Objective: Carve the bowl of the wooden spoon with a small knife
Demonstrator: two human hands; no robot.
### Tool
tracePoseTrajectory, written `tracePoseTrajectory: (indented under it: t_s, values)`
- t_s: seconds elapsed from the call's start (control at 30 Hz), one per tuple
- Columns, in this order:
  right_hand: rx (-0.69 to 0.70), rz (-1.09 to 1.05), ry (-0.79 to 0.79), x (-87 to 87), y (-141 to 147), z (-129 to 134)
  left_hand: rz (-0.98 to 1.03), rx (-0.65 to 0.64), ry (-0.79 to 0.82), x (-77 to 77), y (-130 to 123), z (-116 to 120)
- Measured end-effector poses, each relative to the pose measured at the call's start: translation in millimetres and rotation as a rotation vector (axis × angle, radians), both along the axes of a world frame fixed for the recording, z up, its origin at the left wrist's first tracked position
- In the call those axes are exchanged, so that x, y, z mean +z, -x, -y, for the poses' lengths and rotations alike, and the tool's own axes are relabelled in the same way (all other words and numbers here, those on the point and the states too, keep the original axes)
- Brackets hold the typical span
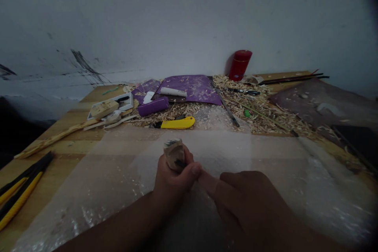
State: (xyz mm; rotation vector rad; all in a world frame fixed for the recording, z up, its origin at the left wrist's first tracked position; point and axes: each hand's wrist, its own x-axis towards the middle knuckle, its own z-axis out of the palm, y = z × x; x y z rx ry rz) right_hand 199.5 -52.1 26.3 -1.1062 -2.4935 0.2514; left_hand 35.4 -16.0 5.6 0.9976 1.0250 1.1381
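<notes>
A small block of pale wood (173,152) with dark marks on its top stands upright in my left hand (169,179), whose fingers are wrapped round it. On the block's lower front lies a small dark shape, either a tool tip or a mark; I cannot tell which. My right hand (245,195) is closed, with its forefinger reaching to my left thumb and touching it. Whatever it grips is hidden by the fingers. Under both hands spreads a sheet of clear plastic wrap (118,173). Just beyond them lies a yellow utility knife (177,123).
Wood shavings (265,114) cover the back of the table around a purple sheet (191,86), a purple roll (153,106) and a thin file (227,108). A red can (240,65) leans against the wall. Yellow-and-black handled pliers (25,189) and a long stick (56,138) lie left.
</notes>
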Motion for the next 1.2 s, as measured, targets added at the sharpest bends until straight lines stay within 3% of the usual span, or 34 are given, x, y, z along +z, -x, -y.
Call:
tracePoseTrajectory:
  t_s: [0.33,0.5,0.63,0.87,1.2]
  values:
    - [0.034,-0.082,-0.023,-10.5,10,2,0.159,0.004,0.0,-3.9,-8,9]
    - [0.047,-0.249,0.2,-5.6,16,1,0.172,0.006,0.016,-2.9,-10,14]
    - [0.012,-0.228,0.296,-0.1,18,-3,0.199,-0.013,0.078,-1.5,-12,14]
    - [-0.015,-0.17,0.145,3.6,5,-3,0.255,-0.109,0.119,3.6,-8,4]
    - [-0.023,0.007,0.186,6.2,-2,-1,0.264,-0.171,0.155,0.5,-8,5]
